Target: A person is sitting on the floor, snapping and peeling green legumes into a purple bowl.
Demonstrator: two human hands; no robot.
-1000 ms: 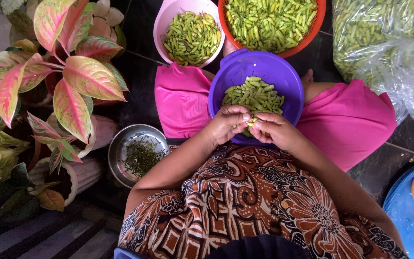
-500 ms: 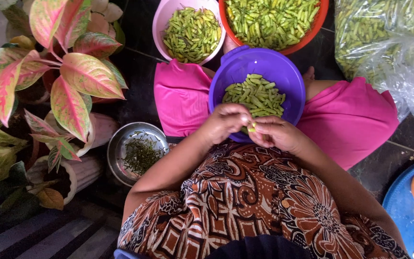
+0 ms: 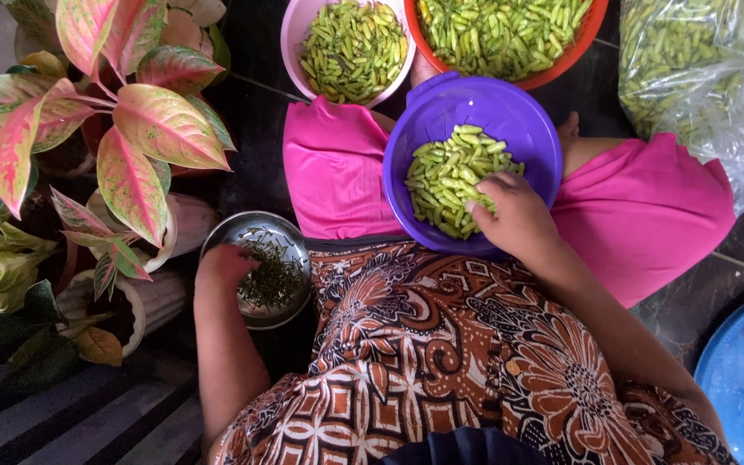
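Floor: I see dark tiles, plants (image 3: 88, 146) at left.
Change: my hands were together over the purple bowl (image 3: 475, 129); now they're apart.
Right hand (image 3: 514, 215): fingers curled down into the chillies (image 3: 449, 176), grip hidden.
Left hand (image 3: 226, 267): at the steel bowl (image 3: 256, 237) rim, over stems; closure unclear.
Room: pink bowl (image 3: 303, 34) and orange bowl (image 3: 561, 65) crowd the far edge.

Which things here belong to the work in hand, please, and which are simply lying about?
In use:
- purple bowl of green chillies, under the right hand
- metal bowl of stems, at the left hand

Lying about:
- potted plants
- blue tub
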